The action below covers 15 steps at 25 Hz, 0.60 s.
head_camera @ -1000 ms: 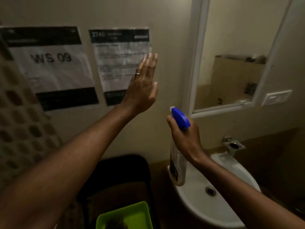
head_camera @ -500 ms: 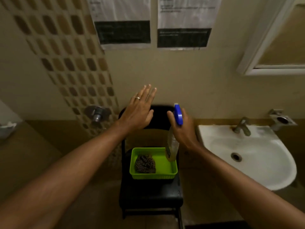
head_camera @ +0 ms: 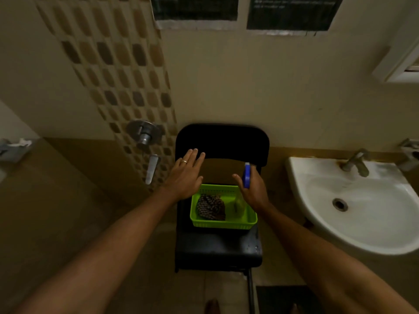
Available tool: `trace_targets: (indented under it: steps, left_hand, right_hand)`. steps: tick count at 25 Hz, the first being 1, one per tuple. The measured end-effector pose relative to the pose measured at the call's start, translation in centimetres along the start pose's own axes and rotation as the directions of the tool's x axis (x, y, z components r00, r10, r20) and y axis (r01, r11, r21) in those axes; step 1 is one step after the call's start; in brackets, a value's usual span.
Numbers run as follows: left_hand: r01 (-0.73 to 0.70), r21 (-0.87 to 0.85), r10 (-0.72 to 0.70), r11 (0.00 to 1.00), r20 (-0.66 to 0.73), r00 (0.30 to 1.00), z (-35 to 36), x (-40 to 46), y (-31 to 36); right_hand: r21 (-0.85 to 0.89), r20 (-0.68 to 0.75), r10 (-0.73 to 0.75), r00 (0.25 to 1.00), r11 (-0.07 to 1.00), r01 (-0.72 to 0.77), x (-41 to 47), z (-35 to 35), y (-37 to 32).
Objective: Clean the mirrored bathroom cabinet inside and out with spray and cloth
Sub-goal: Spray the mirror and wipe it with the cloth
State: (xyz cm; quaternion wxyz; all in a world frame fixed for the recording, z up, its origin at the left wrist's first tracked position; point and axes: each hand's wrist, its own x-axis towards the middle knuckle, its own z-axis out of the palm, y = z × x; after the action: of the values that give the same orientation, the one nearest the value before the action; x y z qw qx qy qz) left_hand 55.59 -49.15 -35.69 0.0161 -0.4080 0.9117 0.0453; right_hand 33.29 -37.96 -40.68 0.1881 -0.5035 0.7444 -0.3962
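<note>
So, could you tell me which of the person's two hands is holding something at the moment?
The right hand: it grips the spray bottle by its blue head above the green basket. The left hand is flat, fingers straight, holding nothing.

Premises: a small bathroom, dimly lit. A white ceramic wall-hung washbasin with a metal tap is fixed at right. A chrome shower mixer valve is set in a vertical band of brown and beige mosaic tile; the remaining wall is cream above and tan below. The corner of a white-framed mirrored cabinet shows at upper right. Two printed paper notices are taped to the wall. A black folding chair stands against the wall.
</note>
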Motion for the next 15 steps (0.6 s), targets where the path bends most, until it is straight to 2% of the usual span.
trace_targets:
  steps: [5,11,15]
  left_hand:
    - [0.037,-0.037,-0.036,0.999,0.033,0.999,1.6,-0.5,-1.0]
    - [0.008,-0.043,-0.006,0.999,0.029,1.000,2.2,0.1,-1.3]
    - [0.009,-0.029,-0.008,1.000,0.021,1.000,2.5,0.4,-1.5]
  right_hand:
    - [0.022,-0.032,0.051,0.998,0.999,-0.050,0.0,0.8,0.4]
    - [0.100,-0.022,0.091,0.996,0.991,-0.088,-1.3,1.6,1.2]
    - [0.076,-0.047,0.158,0.986,0.985,-0.154,-2.7,2.1,2.3]
